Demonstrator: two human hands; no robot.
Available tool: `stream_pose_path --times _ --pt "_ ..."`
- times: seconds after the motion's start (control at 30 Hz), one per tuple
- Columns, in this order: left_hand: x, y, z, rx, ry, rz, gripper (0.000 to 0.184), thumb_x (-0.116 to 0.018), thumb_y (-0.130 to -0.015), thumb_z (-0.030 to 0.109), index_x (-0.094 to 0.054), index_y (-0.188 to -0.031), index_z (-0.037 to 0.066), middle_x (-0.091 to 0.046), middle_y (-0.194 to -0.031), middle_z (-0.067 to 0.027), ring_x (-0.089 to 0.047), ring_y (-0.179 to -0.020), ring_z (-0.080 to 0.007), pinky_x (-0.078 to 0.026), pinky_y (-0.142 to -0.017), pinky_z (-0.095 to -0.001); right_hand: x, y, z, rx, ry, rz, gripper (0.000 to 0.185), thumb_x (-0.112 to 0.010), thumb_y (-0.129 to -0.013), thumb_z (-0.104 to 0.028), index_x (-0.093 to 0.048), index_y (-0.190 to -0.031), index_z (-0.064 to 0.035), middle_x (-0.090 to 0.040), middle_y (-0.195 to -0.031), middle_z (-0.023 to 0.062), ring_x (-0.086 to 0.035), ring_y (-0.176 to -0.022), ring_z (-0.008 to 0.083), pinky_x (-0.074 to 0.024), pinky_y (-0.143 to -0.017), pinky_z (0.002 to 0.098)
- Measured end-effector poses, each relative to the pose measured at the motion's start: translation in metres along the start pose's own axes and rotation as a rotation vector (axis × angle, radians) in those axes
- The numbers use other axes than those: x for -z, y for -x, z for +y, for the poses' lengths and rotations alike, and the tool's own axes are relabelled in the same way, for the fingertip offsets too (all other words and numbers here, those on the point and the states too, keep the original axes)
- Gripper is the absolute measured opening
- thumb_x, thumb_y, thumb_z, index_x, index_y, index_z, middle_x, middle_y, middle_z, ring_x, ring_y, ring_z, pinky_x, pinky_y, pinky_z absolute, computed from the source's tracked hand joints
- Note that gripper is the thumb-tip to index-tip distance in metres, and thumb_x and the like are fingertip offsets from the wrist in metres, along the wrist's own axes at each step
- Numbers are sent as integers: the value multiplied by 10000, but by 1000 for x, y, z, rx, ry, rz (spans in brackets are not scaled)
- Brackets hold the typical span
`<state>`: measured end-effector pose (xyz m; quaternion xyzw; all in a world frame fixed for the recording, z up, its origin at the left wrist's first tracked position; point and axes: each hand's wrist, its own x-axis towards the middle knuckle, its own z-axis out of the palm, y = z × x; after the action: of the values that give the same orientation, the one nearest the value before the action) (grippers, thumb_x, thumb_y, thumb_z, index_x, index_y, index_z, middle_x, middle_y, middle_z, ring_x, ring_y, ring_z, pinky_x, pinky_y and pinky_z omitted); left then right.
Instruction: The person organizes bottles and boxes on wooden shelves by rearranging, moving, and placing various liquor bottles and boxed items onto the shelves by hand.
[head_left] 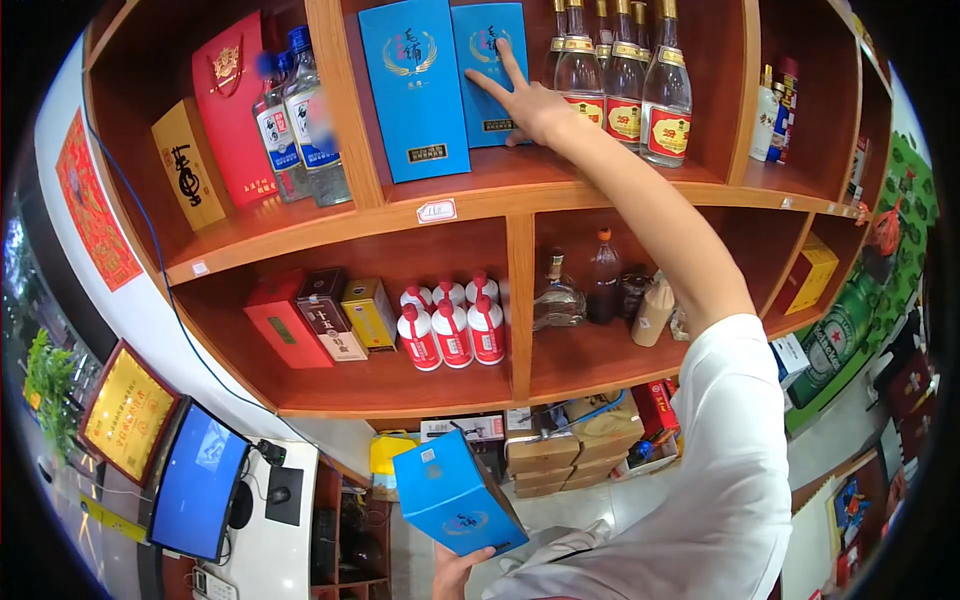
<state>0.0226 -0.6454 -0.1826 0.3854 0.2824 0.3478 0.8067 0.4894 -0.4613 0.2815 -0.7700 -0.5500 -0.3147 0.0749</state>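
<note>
My right hand (520, 97) reaches up to the upper shelf, its index and middle fingers spread against the front of a blue box (490, 125). A taller blue box (413, 100) stands upright just left of that one. Clear bottles with red labels (667, 110) stand to the right of the hand. Low in the view my left hand (458, 570) grips another blue box (455, 490), which is tilted; the thumb lies on its front and the other fingers are mostly hidden behind it.
The wooden shelf (450, 205) carries a red gift bag (235, 110), blue-capped bottles (312, 110) and, lower down, white bottles with red caps (452, 335). Cartons (540, 455) are stacked on the floor. A monitor (198, 482) stands on a white desk (285, 540) at the lower left.
</note>
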Motion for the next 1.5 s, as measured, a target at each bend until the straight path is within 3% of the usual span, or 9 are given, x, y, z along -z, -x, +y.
stream_pose_path --times 0.23,0.33,0.53,0.6,0.7,0.87,1.0,1.33,1.5 --pt "2 21 -8 -1 99 61 915 -827 -597 -79 -436 -1419 14 -576 -1267 -123 -591 -1184 -291 -510 -1023 -458 -1 17 -33 -44 166 146 755 -712 -883 -122 -415 -1552 -308 -155 -1695 186 -484 -1335 507 -500 -996 587" --pt "-6 22 17 -91 35 63 940 -814 -591 -74 -418 -1438 28 -560 -1283 -110 -570 -1208 -286 -484 -1045 -456 34 63 -59 109 -99 92 374 -711 -870 -167 -668 -1231 -84 -488 -1474 217 -444 -1356 496 -464 -1002 618" --pt "-50 -14 85 -391 -24 -62 940 -862 -585 -32 -437 -1420 47 -561 -1265 -81 -590 -1170 -254 -506 -1000 -424 114 173 -71 427 -445 -48 588 -713 -902 -491 -660 -1229 -5 -696 -1127 249 -683 -1055 395 -540 -935 469" --pt "-70 -41 110 -486 -132 -142 843 -893 -613 16 -502 -1359 47 -592 -1217 -72 -615 -1115 -236 -511 -975 -403 135 205 -64 560 -850 -488 934 -745 -825 -644 -508 -1449 8 -668 -1251 264 -659 -1152 398 -533 -967 436" --pt "-162 -62 176 -573 -154 -258 684 -897 -715 127 -558 -1302 32 -635 -1192 -85 -622 -1098 -223 -504 -975 -406 142 236 -49 604 -756 -521 1457 -814 -704 -709 70 -1613 10 -604 -1323 334 -641 -1175 420 -524 -989 448" --pt "-300 -98 261 -788 -448 -451 816 -843 -838 408 -474 -1432 -13 -594 -1335 -128 -556 -1243 -217 -419 -1096 -387 133 224 0 445 -922 57 1295 -783 -840 -544 56 -1566 124 -544 -1377 369 -607 -1256 415 -499 -1039 398" --pt "-358 -134 297 -1084 -781 -345 634 -749 -945 416 -556 -1352 -29 -648 -1261 -145 -641 -1123 -214 -518 -965 -357 100 175 33 413 -1107 305 1251 -777 -886 -475 88 -1567 119 -421 -1512 343 -498 -1380 397 -438 -1119 407" --pt "-349 -228 327 -1440 -1050 -24 516 -811 -890 389 -690 -1106 -64 -655 -824 -77 -650 -737 -143 -539 -636 -305 30 97 43 212 -1266 142 1301 -726 -860 -638 41 -1568 139 -386 -1541 342 -397 -1458 388 -314 -1205 394" --pt "-338 -216 339 -1182 -1178 57 469 -833 -869 397 -637 -758 -14 -560 -616 -17 -559 -556 -73 -448 -475 -253 39 96 46 170 -1233 -43 1349 -894 -743 -511 -29 -1615 46 -482 -1465 321 -594 -1264 340 -584 -863 430"
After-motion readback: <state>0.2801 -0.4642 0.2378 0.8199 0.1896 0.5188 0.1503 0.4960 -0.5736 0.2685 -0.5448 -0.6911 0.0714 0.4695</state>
